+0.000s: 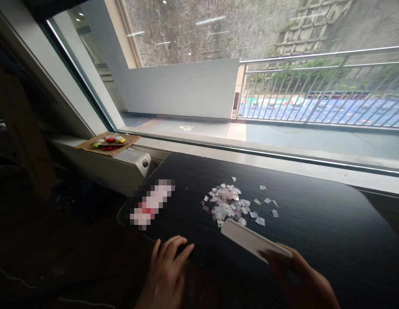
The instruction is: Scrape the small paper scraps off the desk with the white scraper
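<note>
The left hand (169, 270) is at the near edge of the surface (321, 214), empty, its fingers loosely spread; whether the fingertips rest on the edge or hang just above it cannot be told. The right hand (310, 277), on the near right, is closed around the near end of a flat, pale blade-like tool (247, 239), which slants far and left. The tool's far end overlaps the near side of a pile of small scraps (227, 204); contact is unclear.

The pile sits in the middle of the surface, thin pale and pinkish pieces lying over one another, with strays to the right and one on the far side. Such light pieces would probably scatter under quick strokes, so a firm grip, a low, level edge and slow movement should serve best. The left hand's fingers would be safest well clear of the edge.

On the left of the surface lies a pink and red item (152, 204), too pixelated to identify. No box or bowl shows around the scraps. The nearest thing to a tray is a brown cardboard sheet (134, 138) at the far left, carrying red, yellow, green and white pieces (111, 140), beside a pale grille (130, 156).
</note>
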A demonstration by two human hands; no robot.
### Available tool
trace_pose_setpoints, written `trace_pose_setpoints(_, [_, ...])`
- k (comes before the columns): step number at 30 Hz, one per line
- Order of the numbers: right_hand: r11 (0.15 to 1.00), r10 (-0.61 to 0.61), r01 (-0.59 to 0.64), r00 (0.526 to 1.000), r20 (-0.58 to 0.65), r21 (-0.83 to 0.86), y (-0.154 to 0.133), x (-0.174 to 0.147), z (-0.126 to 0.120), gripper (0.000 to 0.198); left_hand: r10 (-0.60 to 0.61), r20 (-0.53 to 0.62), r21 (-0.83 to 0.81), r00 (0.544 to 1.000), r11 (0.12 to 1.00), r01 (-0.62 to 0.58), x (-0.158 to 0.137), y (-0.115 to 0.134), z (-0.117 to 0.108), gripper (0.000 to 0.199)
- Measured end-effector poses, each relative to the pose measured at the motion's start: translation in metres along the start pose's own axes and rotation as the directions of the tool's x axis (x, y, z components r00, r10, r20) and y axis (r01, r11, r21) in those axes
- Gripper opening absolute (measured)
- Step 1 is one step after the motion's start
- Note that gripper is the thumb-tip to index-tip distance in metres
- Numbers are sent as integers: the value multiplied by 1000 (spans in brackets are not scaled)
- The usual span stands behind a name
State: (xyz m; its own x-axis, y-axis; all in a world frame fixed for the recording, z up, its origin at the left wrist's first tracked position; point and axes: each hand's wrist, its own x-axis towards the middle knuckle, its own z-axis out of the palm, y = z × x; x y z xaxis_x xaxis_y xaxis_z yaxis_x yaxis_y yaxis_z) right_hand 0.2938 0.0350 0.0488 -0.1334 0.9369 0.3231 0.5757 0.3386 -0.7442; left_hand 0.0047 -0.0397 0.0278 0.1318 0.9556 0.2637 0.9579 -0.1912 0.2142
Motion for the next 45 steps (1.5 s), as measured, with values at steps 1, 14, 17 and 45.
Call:
trace_pose_setpoints(1, [999, -27, 26, 1000, -4, -35, 2, 6, 1, 22, 5, 4, 3, 1000, 1000, -5, -1, -2, 1, 70])
trace_pose_setpoints(14, [1000, 0, 1, 999, 51, -18, -11, 16, -12, 16, 43, -5, 14, 999, 999, -43, -4, -7, 1, 66])
trace_pose_setpoints(17, [1000, -2, 3, 998, 71, -10, -13, 21, -7, 16, 27, -9, -5, 1000, 1000, -27, -4, -4, 1, 66])
trace_pose_setpoints(45, [992, -58, 72, 989, 138, -100, -12, 31, -7, 8, 103, -5, 61, 995, 993, -103, -9, -11, 7, 69])
